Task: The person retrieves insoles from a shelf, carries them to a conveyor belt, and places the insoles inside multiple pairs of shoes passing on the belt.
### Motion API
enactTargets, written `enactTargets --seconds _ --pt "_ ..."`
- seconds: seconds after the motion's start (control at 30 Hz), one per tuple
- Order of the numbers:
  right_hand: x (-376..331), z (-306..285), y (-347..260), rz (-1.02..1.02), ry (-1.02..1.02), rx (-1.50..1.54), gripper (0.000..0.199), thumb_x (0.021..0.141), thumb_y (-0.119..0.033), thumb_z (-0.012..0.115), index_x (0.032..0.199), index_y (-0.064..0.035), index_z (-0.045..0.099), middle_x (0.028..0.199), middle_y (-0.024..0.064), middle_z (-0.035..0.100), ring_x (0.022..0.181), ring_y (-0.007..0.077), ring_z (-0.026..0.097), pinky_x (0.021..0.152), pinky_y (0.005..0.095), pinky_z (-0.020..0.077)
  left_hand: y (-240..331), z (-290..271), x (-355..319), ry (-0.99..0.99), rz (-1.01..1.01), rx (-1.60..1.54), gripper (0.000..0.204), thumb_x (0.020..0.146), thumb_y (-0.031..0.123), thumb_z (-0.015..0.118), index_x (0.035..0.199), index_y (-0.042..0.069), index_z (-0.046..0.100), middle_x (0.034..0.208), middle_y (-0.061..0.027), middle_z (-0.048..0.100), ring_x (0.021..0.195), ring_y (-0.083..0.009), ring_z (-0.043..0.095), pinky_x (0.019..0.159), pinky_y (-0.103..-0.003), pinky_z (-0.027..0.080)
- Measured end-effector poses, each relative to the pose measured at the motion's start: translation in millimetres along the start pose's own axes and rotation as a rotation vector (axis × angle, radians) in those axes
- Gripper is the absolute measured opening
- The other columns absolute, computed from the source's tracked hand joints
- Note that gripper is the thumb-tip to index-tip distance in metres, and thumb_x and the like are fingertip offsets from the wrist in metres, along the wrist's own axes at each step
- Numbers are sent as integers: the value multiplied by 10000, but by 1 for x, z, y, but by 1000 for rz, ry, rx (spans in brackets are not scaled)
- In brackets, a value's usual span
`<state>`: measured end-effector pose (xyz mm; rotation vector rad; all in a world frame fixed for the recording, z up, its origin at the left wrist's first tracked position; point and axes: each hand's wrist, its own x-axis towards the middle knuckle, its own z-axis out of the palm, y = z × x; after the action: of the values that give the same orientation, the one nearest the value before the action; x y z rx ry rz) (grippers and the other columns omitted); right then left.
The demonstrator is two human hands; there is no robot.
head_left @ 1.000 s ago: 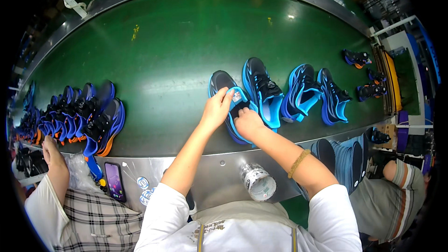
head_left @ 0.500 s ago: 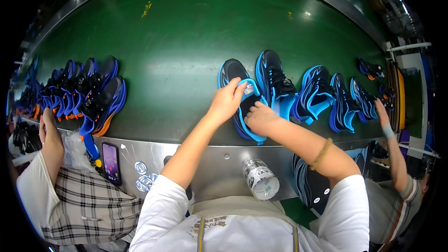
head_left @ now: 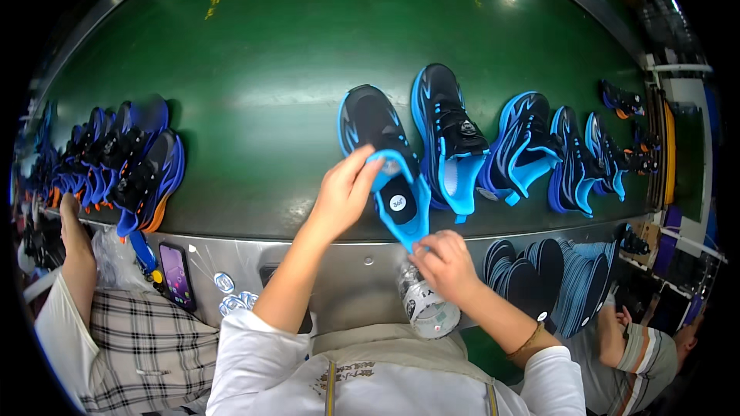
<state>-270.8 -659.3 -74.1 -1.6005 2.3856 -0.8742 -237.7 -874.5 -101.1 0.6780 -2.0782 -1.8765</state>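
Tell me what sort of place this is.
Probably a shoe factory line. Blue-and-black shoes stand in rows on a green conveyor belt, insoles are stacked at the bench edge, and both hands, left and right, hold a blue insole.

Shoe (head_left: 375, 125) on belt (head_left: 254, 69), left of 4 shoes (head_left: 524, 146).

Green belt (head_left: 254, 54) – phone (head_left: 176, 274), bottle (head_left: 424, 308), insole stack (head_left: 566, 281)
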Motion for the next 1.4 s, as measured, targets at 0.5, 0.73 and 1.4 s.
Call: enactTargets --seconds 0.5,0.73,1.4 --pt "133 42 26 143 -620 -74 677 714 -477 524 1093 82 476 1226 260 409 1134 392 379 994 421 271 -5 36 21 151 442 510 367 793 163 584 1107 0 488 910 -177 538 837 -360 512 757 -394 414" --pt "95 12 12 107 -1100 -369 951 702 -722 372 1201 84 441 1371 216 279 1302 301 201 1075 353 85 -16 35 19 268 408 564 317 826 147 561 1089 -13 488 864 -167 541 779 -346 526 683 -390 438" --pt "-4 -30 -10 268 -72 19 414 742 -154 636 1139 -93 532 983 95 502 887 256 499 799 395 370 73 1 -26 125 641 556 432 579 -70 493 1009 -38 525 937 -164 548 877 -333 522 794 -372 422"
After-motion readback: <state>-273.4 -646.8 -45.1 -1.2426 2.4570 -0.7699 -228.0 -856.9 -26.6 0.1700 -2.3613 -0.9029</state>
